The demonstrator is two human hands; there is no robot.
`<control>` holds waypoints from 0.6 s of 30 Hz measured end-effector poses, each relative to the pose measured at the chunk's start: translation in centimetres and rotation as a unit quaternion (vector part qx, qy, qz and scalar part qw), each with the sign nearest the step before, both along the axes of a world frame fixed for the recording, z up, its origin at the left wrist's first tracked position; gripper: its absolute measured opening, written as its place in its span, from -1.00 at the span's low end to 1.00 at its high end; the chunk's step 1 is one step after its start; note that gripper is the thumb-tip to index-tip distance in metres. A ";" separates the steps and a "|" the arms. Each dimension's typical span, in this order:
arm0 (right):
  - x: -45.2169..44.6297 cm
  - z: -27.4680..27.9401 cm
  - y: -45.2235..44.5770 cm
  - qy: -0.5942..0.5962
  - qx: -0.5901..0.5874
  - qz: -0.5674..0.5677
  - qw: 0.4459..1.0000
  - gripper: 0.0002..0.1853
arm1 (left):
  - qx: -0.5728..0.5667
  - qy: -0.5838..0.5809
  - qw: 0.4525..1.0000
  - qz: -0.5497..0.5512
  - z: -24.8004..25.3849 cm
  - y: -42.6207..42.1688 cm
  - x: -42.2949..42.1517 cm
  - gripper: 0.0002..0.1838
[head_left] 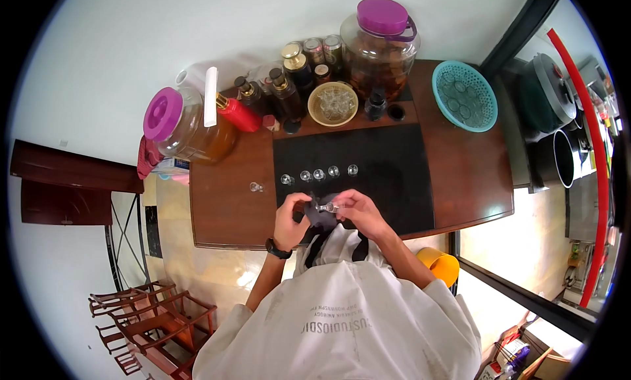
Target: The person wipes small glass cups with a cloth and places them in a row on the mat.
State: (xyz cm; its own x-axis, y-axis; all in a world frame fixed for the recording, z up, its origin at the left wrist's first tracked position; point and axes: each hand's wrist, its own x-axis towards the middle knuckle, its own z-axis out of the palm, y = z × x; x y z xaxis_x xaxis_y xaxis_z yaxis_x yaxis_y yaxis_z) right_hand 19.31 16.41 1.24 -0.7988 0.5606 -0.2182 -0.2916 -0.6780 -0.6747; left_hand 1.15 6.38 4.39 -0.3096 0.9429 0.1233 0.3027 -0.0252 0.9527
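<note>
At the table's near edge, my right hand (360,212) pinches a small clear stemmed glass (327,208). My left hand (291,220), with a dark watch on its wrist, grips a dark grey cloth (316,217) that lies against the glass. The fingertips of both hands are close together, and the cloth partly covers the glass's far end. Just beyond my hands, several small clear glasses (319,174) stand in a row on a black mat (368,146). One more small glass (256,187) is on the brown wood, left of the mat.
Along the back stand a yellow basket (333,122) of small glassware, dark bottles (286,94), a red bottle (240,114) and two large purple-lidded jars (384,18) (164,114). A turquoise basket (494,107) with glassware sits at right. A yellow bin (442,265) is on the floor.
</note>
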 end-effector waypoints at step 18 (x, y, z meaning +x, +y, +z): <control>0.8 3.6 0.1 -0.152 0.430 -0.039 0.889 -0.74 | -0.075 -0.021 0.993 -0.088 -0.2 0.1 1.0 -0.67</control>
State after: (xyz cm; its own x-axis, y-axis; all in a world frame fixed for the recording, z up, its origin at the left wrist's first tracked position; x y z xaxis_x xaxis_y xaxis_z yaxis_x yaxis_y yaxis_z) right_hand 20.10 16.56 4.81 -0.7278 0.6754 0.1189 -0.0311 0.1406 -0.9896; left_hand 2.13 6.45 4.22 -0.1403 0.9896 -0.0324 0.2667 0.0693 0.9613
